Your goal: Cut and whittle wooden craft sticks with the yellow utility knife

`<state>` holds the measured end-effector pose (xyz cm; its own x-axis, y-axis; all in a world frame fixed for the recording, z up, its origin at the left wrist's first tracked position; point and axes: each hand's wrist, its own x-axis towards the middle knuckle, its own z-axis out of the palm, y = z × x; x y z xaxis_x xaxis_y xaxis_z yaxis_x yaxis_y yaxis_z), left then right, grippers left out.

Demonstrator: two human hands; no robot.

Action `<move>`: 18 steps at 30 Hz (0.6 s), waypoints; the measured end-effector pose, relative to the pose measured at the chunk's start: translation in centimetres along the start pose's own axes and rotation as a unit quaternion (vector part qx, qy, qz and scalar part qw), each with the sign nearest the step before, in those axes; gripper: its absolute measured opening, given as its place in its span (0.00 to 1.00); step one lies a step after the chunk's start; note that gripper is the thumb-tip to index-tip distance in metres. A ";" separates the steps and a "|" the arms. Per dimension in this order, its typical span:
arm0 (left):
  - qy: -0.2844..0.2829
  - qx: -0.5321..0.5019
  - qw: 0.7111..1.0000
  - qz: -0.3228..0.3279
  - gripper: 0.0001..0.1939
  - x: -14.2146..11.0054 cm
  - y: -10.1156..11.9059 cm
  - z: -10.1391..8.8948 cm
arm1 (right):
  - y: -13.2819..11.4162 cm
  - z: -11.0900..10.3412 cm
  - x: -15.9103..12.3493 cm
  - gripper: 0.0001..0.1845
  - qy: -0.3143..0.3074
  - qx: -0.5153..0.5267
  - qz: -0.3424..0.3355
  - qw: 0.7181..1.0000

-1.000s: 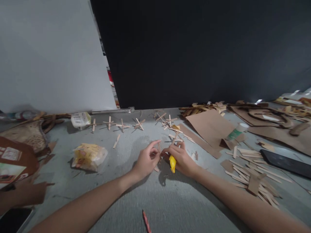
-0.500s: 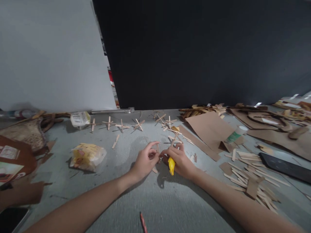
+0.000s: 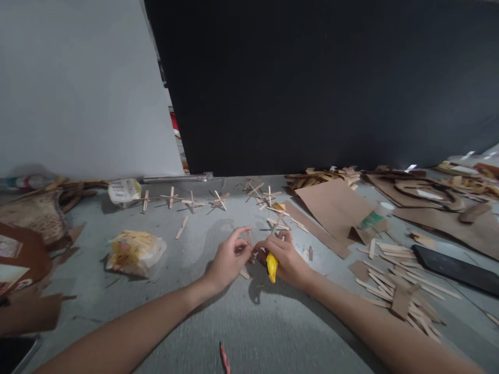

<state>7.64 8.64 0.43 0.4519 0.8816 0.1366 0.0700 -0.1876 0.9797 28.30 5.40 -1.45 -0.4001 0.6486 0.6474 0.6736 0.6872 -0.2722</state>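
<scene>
My left hand [image 3: 230,262] is closed, pinching a small craft-stick piece [image 3: 250,238] between thumb and fingers; the fingers partly cover it. Close beside it, my right hand [image 3: 287,262] is curled around a smooth yellow object [image 3: 272,267] with a tapered end pointing down toward me; most of it is hidden, so its kind is unclear. Its fingertips meet the craft-stick piece near my left thumb. Just beyond the right fingers a wooden stick [image 3: 277,223] slants up; I cannot tell whether it is held. A short stick [image 3: 244,274] shows below my left hand.
Several craft-stick crosses [image 3: 171,197] stand in a row at the back. Left lie a yellow snack bag [image 3: 134,253] and a clear tub [image 3: 125,191]. Right are cardboard [image 3: 333,205], a green-and-white tube [image 3: 376,215], loose sticks [image 3: 384,285] and a black phone [image 3: 456,267]. A red pencil-like thing [image 3: 224,358] lies in front.
The whole view has shifted slightly, so the table things appear a little further left. Both hands keep nearly the same pose around the craft-stick piece and yellow object.
</scene>
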 end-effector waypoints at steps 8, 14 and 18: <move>0.003 -0.012 1.000 -0.005 0.28 0.0 -0.1 0.1 | 0.0 -0.3 0.0 0.10 -0.008 -0.011 -0.001 1.000; 0.016 -0.034 0.999 -0.011 0.26 -0.1 -0.5 0.2 | 0.0 0.0 -0.1 0.11 0.000 0.009 -0.001 1.000; 0.023 -0.054 0.998 -0.004 0.24 0.0 -0.8 0.2 | 0.0 0.1 -0.2 0.12 0.002 0.002 0.004 1.000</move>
<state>7.77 8.66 -0.42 0.4101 0.9023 0.1328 -0.0242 -0.1348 0.9906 28.35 5.35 -1.63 -0.3926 0.6532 0.6475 0.6738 0.6835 -0.2809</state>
